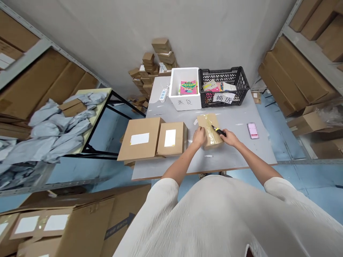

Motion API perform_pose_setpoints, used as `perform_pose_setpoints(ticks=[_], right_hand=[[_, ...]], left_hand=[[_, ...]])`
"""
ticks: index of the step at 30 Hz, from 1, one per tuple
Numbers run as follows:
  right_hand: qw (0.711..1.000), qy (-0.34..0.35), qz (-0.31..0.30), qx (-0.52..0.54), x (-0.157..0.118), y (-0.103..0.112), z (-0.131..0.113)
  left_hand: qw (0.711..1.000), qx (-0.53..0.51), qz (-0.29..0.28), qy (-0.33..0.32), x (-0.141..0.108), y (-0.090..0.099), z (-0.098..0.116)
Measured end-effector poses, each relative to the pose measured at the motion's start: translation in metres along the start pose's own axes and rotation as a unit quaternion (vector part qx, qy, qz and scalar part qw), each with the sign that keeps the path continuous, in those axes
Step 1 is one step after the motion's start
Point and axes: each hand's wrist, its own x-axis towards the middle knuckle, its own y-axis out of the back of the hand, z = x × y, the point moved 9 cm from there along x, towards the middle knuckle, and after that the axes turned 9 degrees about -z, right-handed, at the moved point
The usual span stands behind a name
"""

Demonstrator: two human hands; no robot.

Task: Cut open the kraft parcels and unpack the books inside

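Note:
A small cardboard box (pixel 213 137) lies in front of me, with shiny clear tape running along its top. My left hand (pixel 199 136) has its fingers curled against the box's left side, steadying it. In my right hand (pixel 229 137) is a black and yellow utility knife (pixel 220 132), gripped by the handle. The knife's tip points left and rests over the taped top; whether the blade has cut in is too small to tell.
Two labelled cartons (pixel 142 150) (pixel 171 146) stand left on the grey table (pixel 198 166). Behind are a white foam bin (pixel 184 103) and a black crate (pixel 245 87) holding books. A pink phone-like item (pixel 252 130) lies right. Grey parcels (pixel 48 128) cover a side table.

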Motion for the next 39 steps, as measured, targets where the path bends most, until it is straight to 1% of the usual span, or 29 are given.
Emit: perform_pose_setpoints(ticks=[2,4,7,10,12,14,17,20,24,26,28,31,34,39], right_hand=[[0.999,0.010,-0.008,0.032,-0.003,-0.006,0.001],[0.998,0.022,-0.007,0.065,-0.001,-0.008,0.002],[0.994,0.031,0.030,0.105,0.008,0.001,0.004],[0.988,0.038,0.064,0.137,0.024,0.013,0.001],[0.985,0.043,0.071,0.153,0.035,0.018,-0.002],[0.984,0.045,0.073,0.157,0.044,0.021,-0.004],[0.984,0.047,0.077,0.151,0.050,0.025,-0.002],[0.986,0.048,0.084,0.136,0.051,0.028,0.005],[0.991,0.024,0.098,0.091,0.051,0.034,0.019],[0.991,0.011,0.108,0.077,0.052,0.038,0.027],[0.990,0.003,0.113,0.079,0.054,0.041,0.032],[0.990,-0.005,0.091,0.109,0.055,0.038,0.040],[0.986,-0.014,0.079,0.143,0.050,0.033,0.046],[0.978,-0.038,0.093,0.180,0.031,0.028,0.058]], left_hand=[[1.000,0.003,0.005,0.003,0.001,-0.001,0.004],[1.000,0.009,0.012,0.018,0.002,-0.003,0.007],[0.999,0.013,0.024,0.040,0.003,-0.009,0.016],[0.999,-0.008,0.009,0.049,0.010,-0.024,0.034],[0.998,-0.019,0.000,0.061,0.014,-0.034,0.046],[0.996,-0.019,-0.018,0.087,0.018,-0.044,0.052],[0.995,-0.008,-0.036,0.091,0.022,-0.052,0.055],[0.997,0.002,-0.047,0.067,0.025,-0.050,0.050],[0.996,0.018,-0.084,0.012,0.029,-0.045,0.038],[0.993,0.035,-0.109,-0.031,0.029,-0.044,0.037],[0.984,0.059,-0.141,-0.090,0.027,-0.046,0.040],[0.965,0.093,-0.176,-0.169,0.022,-0.050,0.046],[0.959,0.114,-0.174,-0.194,0.022,-0.048,0.043],[0.963,0.115,-0.136,-0.200,0.022,-0.033,0.040]])
